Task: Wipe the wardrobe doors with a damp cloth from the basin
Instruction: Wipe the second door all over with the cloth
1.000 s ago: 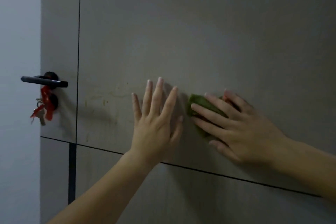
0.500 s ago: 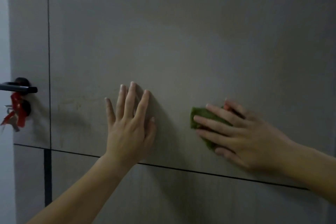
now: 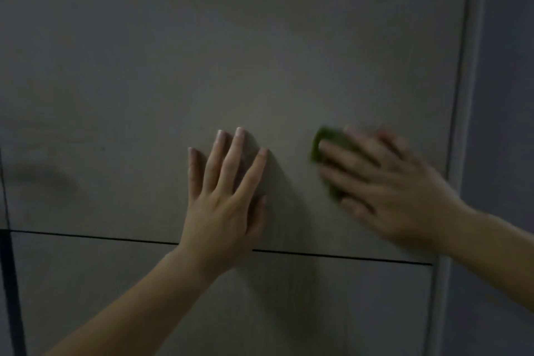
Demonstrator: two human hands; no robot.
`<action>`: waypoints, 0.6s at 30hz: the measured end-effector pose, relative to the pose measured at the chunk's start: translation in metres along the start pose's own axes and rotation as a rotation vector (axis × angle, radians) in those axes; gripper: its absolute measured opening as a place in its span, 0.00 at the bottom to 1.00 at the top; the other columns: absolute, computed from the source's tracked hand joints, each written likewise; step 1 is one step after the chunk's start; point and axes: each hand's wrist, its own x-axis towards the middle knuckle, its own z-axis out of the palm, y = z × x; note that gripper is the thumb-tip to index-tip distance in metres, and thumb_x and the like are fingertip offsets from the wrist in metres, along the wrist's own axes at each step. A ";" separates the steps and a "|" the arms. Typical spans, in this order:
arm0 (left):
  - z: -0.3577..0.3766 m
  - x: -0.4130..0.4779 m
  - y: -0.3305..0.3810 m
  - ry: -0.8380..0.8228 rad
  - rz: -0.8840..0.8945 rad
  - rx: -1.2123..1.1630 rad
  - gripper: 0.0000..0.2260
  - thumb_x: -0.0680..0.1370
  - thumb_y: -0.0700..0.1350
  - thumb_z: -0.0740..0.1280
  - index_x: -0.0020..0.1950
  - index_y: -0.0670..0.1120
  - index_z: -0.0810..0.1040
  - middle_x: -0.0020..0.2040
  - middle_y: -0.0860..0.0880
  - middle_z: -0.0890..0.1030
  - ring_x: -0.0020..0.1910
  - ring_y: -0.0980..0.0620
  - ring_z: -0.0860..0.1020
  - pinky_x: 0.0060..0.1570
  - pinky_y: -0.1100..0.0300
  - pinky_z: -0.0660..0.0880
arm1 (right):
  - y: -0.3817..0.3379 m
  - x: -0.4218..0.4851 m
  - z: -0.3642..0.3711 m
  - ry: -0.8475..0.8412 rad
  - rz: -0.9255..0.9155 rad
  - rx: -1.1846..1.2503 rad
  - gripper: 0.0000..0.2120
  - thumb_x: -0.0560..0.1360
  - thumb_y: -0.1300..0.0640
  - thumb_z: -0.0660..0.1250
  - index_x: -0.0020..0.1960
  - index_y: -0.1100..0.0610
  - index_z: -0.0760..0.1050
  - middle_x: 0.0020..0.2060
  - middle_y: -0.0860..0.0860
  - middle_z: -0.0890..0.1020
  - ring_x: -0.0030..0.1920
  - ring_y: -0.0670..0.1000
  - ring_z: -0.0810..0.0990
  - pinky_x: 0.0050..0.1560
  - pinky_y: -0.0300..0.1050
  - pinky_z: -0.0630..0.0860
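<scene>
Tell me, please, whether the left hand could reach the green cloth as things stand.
Probably yes: bare door separates the left hand from the cloth, though the right hand covers most of it.

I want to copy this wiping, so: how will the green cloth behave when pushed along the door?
The green cloth is probably soft and floppy: it lies flattened under the right hand. It likely slides easily, since the door looks smooth. It seems light: a flat hand alone keeps it up.

My left hand [image 3: 228, 196], centre of frame: palm flat, fingers straight, spread, pointing up; left forearm [image 3: 130, 306] slants to lower left. My right hand [image 3: 387, 191], centre right: blurred, fingers straight, pointing left; right forearm [image 3: 500, 251] meets the right edge.
</scene>
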 end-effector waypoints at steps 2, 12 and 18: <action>0.003 0.001 0.000 0.011 -0.002 0.004 0.28 0.80 0.52 0.60 0.80 0.45 0.66 0.82 0.38 0.57 0.82 0.35 0.51 0.74 0.27 0.50 | 0.028 0.010 -0.012 0.014 0.282 0.032 0.29 0.82 0.42 0.52 0.81 0.49 0.58 0.82 0.52 0.56 0.81 0.61 0.54 0.78 0.66 0.50; -0.012 0.004 -0.017 0.042 0.011 0.011 0.25 0.81 0.53 0.59 0.78 0.46 0.68 0.82 0.40 0.59 0.82 0.41 0.55 0.74 0.34 0.58 | -0.069 -0.031 0.010 -0.058 -0.102 0.050 0.27 0.81 0.43 0.56 0.78 0.49 0.66 0.81 0.50 0.60 0.80 0.59 0.58 0.76 0.65 0.56; -0.027 0.028 -0.078 0.048 -0.374 0.020 0.30 0.80 0.58 0.54 0.81 0.49 0.59 0.84 0.42 0.50 0.83 0.41 0.44 0.77 0.32 0.44 | 0.001 0.128 -0.017 0.155 0.498 0.086 0.28 0.82 0.44 0.52 0.80 0.53 0.63 0.81 0.55 0.60 0.79 0.64 0.58 0.77 0.67 0.50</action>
